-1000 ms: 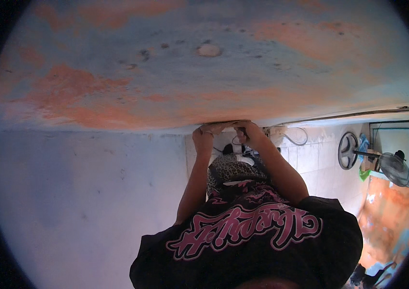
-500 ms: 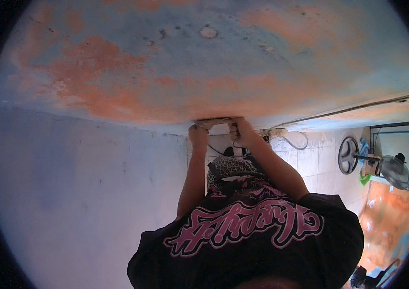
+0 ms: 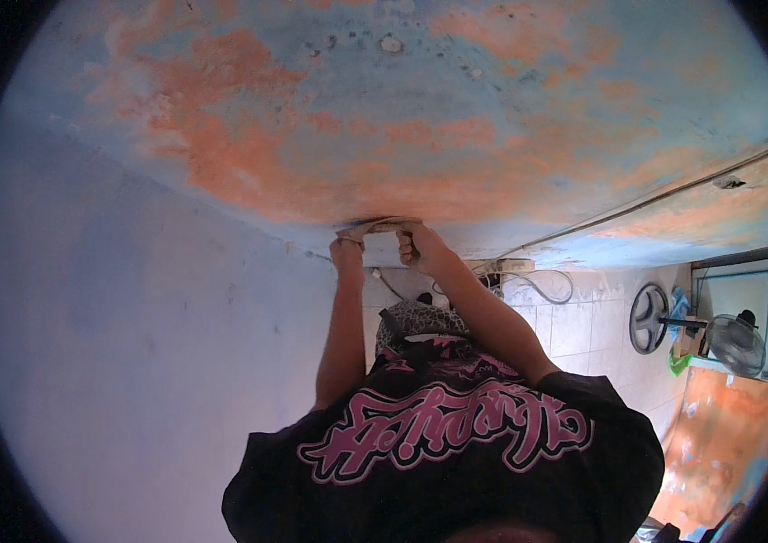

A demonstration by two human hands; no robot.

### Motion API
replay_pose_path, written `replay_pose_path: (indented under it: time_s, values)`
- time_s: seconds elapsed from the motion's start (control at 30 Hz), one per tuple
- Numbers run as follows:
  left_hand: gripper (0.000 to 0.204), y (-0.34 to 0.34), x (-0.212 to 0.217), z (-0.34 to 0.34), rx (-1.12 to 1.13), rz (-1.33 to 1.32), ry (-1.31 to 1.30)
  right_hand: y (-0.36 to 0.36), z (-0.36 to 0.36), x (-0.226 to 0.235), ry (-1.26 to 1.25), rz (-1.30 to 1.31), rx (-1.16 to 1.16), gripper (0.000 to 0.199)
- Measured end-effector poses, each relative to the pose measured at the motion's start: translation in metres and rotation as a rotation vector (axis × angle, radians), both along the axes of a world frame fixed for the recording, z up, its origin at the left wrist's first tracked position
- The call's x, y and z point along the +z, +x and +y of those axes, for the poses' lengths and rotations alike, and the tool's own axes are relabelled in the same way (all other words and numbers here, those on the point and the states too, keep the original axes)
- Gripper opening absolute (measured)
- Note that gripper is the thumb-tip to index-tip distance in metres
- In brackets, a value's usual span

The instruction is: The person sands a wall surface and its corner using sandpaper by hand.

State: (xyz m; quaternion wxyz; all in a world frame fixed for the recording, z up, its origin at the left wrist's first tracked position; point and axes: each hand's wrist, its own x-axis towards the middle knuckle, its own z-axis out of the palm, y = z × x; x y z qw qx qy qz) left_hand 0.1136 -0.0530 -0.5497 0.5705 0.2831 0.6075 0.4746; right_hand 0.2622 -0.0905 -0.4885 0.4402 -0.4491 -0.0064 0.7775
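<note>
Standing here, I see the person's left hand [image 3: 348, 254] closed on one end of a pale brownish strip [image 3: 387, 225], with the wrist running straight down below it. The right hand [image 3: 418, 248] grips the other end, its fingers curled in toward the palm. The strip spans the gap between the two hands, slightly bowed and right up against the patchy blue and orange wall [image 3: 420, 172]; I can't tell what it is made of.

To the left of the left hand spreads a pale bluish wall [image 3: 149, 362], meeting the patchy one at a corner. A dark cable [image 3: 637, 206] slants along the patchy wall to the right of the right hand. Nearer that hand, on its right and a little lower, is a small pale box [image 3: 517, 265] with a looped cord [image 3: 567, 294] beside it. Well off to the right of both hands stands a fan [image 3: 735, 346] with a round dark base, a green bag [image 3: 679, 364] near its pole. Below the hands are patterned trousers [image 3: 425, 319] and a black shirt [image 3: 456, 507] with pink lettering.
</note>
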Motion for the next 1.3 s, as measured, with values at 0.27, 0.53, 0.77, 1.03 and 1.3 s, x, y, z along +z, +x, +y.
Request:
replay_pose_path:
  time_s: [0.27, 0.53, 0.77, 1.03, 1.3]
  values:
    - [0.010, 0.035, -0.009, -0.007, -0.192, 0.066, -0.058, 0.046, -0.011, -0.014, 0.071, -0.046, -0.064, 0.024]
    - [0.024, 0.011, -0.028, -0.001, -0.234, 0.212, 0.130, 0.016, -0.011, -0.009, 0.058, -0.075, -0.128, 0.019]
    - [0.020, -0.017, -0.051, 0.011, -0.174, 0.420, 0.404, -0.010, -0.002, -0.013, 0.087, -0.001, -0.068, 0.018]
    - [0.028, 0.012, -0.018, -0.001, -0.330, 0.278, 0.374, 0.047, -0.010, -0.050, 0.179, 0.202, 0.010, 0.021]
    - [0.016, -0.033, 0.014, 0.017, -0.200, 0.048, 0.018, -0.015, 0.011, -0.019, 0.102, 0.254, -0.134, 0.019]
